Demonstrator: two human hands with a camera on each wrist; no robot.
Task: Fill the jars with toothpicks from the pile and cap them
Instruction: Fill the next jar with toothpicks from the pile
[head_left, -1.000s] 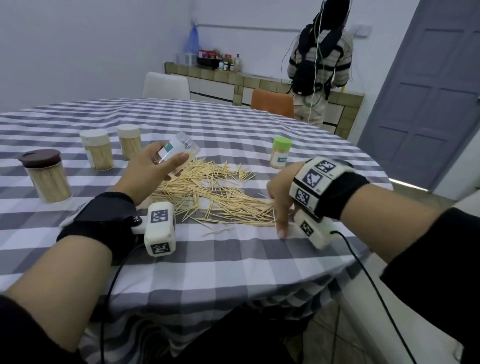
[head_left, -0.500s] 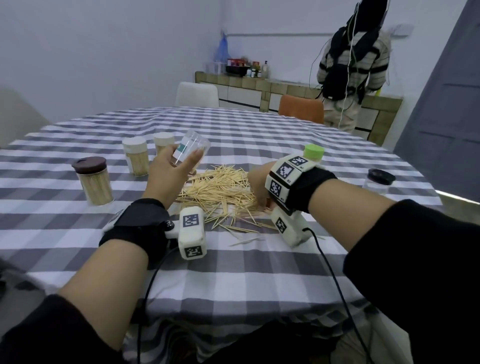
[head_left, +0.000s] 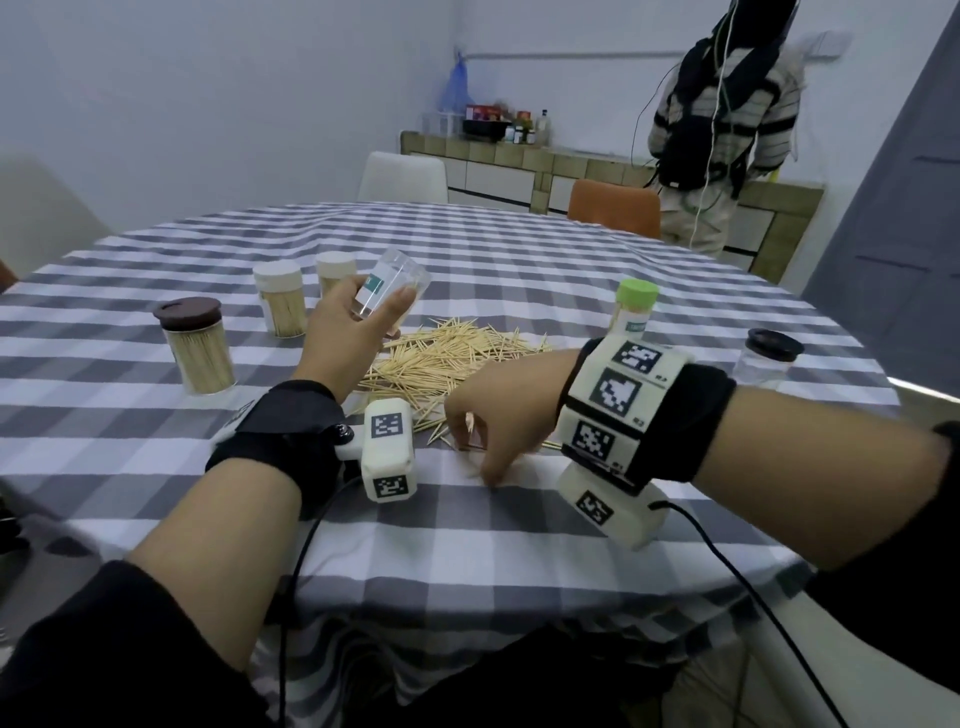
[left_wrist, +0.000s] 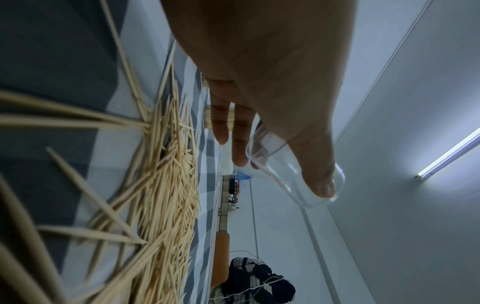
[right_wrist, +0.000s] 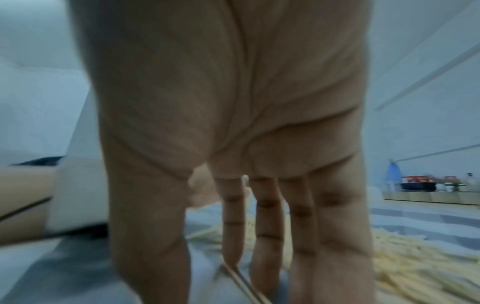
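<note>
Left hand (head_left: 347, 332) up above the table, thumb and fingers curled round a clear empty jar (head_left: 390, 290), tilted, mouth pointing away; white-green label on its side. In the left wrist view thumb lies along the jar wall (left_wrist: 296, 176), nothing inside.

Right hand (head_left: 496, 415) down at the near edge of the toothpick pile (head_left: 447, 358), fingers pointing down onto the checked cloth (head_left: 467, 545), tips touching a couple of stray picks. Right wrist view blurred: thumb and forefinger close together w/ a thin stick (right_wrist: 241, 283) between or just under them, can't tell if actually pinched.

Pile spread on the cloth between the two hands, mid-table.

Left of the pile: brown-lid jar (head_left: 195, 345) full of picks, upright; behind it two white-lid jars (head_left: 280, 299), also filled, side by side. Right of pile: green-lid jar (head_left: 635, 306), upright; further right a black-lid jar (head_left: 764, 358), looks clear inside.

Bkgd: a person (head_left: 719, 119) in striped top, back turned, by a counter; white chair (head_left: 402, 176) and orange chair (head_left: 613, 205) at the far side
</note>
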